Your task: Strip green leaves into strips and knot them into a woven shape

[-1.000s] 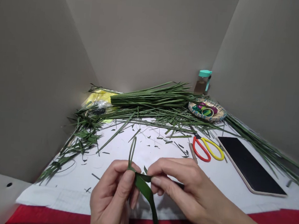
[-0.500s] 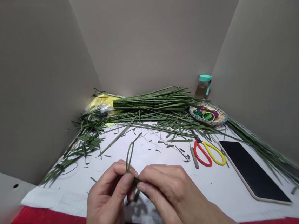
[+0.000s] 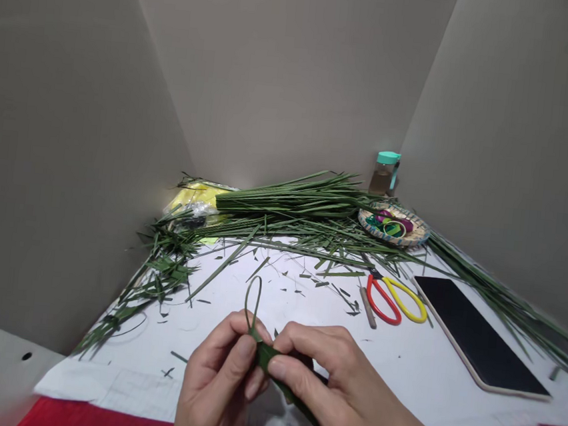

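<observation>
My left hand point(image 3: 220, 384) and my right hand point(image 3: 335, 389) meet low in the middle of the view, both pinched on one green leaf strip point(image 3: 264, 356). The strip makes a thin upright loop point(image 3: 252, 300) above my left thumb, and its wide end runs down and right under my right fingers. Both hands hover just above the white sheet point(image 3: 415, 359) near its front edge.
A bundle of long green leaves point(image 3: 290, 200) lies across the back, with cut scraps point(image 3: 163, 262) at the left. Red-and-yellow scissors point(image 3: 396, 299), a dark tablet point(image 3: 478, 332), a woven dish point(image 3: 393, 225) and a teal-capped bottle point(image 3: 385, 171) are at the right. Grey walls enclose the desk.
The wide end of the strip has been folded in under my right fingers. The loop above my left thumb has opened rounder, and both hands have shifted slightly right and lower in view.
</observation>
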### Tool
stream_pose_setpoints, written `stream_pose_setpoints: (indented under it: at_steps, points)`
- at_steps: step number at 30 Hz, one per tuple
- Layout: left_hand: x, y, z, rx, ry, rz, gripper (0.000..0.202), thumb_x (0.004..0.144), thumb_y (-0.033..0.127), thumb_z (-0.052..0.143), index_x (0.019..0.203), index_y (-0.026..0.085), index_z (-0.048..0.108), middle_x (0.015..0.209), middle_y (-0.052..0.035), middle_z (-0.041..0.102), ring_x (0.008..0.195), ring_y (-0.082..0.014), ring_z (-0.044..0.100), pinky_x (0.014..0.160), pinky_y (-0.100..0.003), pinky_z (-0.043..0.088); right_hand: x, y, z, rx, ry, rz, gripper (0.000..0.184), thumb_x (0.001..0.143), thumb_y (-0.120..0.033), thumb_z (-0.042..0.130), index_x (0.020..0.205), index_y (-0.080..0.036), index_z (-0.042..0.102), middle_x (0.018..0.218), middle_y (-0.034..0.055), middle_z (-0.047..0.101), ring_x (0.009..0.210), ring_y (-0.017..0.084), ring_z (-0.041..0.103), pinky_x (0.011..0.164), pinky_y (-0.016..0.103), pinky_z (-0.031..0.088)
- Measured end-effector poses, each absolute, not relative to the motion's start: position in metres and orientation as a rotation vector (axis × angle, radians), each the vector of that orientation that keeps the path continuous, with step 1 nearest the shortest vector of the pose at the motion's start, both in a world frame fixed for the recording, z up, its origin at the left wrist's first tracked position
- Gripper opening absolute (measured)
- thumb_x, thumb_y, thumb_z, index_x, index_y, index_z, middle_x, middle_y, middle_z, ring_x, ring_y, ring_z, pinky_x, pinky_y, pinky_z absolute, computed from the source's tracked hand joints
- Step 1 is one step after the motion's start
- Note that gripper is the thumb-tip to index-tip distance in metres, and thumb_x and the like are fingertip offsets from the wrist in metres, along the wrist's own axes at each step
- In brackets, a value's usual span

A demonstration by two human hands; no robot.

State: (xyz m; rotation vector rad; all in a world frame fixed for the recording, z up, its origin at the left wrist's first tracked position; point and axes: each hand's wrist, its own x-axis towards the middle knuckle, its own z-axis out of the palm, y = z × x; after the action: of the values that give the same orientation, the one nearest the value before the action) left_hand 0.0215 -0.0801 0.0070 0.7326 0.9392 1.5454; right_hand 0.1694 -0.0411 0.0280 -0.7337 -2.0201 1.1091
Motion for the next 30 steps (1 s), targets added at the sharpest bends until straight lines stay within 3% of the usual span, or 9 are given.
stream_pose_setpoints:
  at_steps: [7, 19, 21, 25, 30]
  points:
    - [0.018, -0.082, 0.008, 0.76, 0.926, 1.525, 0.015, 0.083, 0.036, 0.074, 0.081, 0.022, 0.074, 0.079, -0.0008, 0.059, 0.055, -0.0061, 0.042, 0.053, -0.018, 0.039, 0.173, -0.038, 0.029, -0.747, -2.059, 1.142, 0.023, 0.1, -0.024, 0.05, 0.081, -0.021, 0.062, 0.075, -0.0025, 0.064, 0.074, 0.012, 0.059, 0.067, 0.019, 0.042]
    - [0.023, -0.074, 0.001, 0.847, 1.087, 1.704, 0.018, 0.078, 0.031, 0.079, 0.069, 0.018, 0.07, 0.074, 0.0022, 0.056, 0.046, -0.0025, 0.038, 0.046, -0.018, 0.032, 0.17, -0.029, 0.025, -0.766, -2.032, 1.218, 0.019, 0.093, -0.023, 0.057, 0.074, -0.02, 0.059, 0.071, -0.0042, 0.058, 0.07, 0.011, 0.053, 0.069, 0.02, 0.039]
    - [0.023, -0.07, -0.001, 0.898, 1.121, 1.665, 0.022, 0.08, 0.034, 0.078, 0.07, 0.017, 0.069, 0.067, 0.0033, 0.053, 0.045, -0.003, 0.036, 0.045, -0.018, 0.029, 0.171, -0.025, 0.023, -0.782, -1.986, 1.318, 0.02, 0.092, -0.023, 0.056, 0.072, -0.02, 0.058, 0.069, -0.0047, 0.056, 0.069, 0.011, 0.051, 0.067, 0.02, 0.038]
    - [0.019, -0.059, 0.001, 0.975, 1.18, 1.49, 0.031, 0.083, 0.046, 0.072, 0.074, 0.017, 0.066, 0.046, 0.0101, 0.033, 0.04, -0.0045, 0.024, 0.041, -0.02, 0.017, 0.171, -0.016, 0.019, -0.801, -1.877, 1.45, 0.02, 0.091, -0.028, 0.057, 0.073, -0.019, 0.057, 0.066, -0.0051, 0.05, 0.064, 0.011, 0.045, 0.061, 0.021, 0.036]
    - [0.021, -0.054, 0.008, 1.018, 1.29, 1.465, 0.038, 0.077, 0.054, 0.073, 0.075, 0.016, 0.066, 0.051, 0.0087, 0.033, 0.047, -0.0067, 0.024, 0.044, -0.02, 0.015, 0.168, -0.005, 0.026, -0.831, -1.691, 1.365, 0.021, 0.087, -0.037, 0.063, 0.097, -0.018, 0.063, 0.087, 0.0014, 0.063, 0.083, 0.017, 0.057, 0.076, 0.027, 0.044]
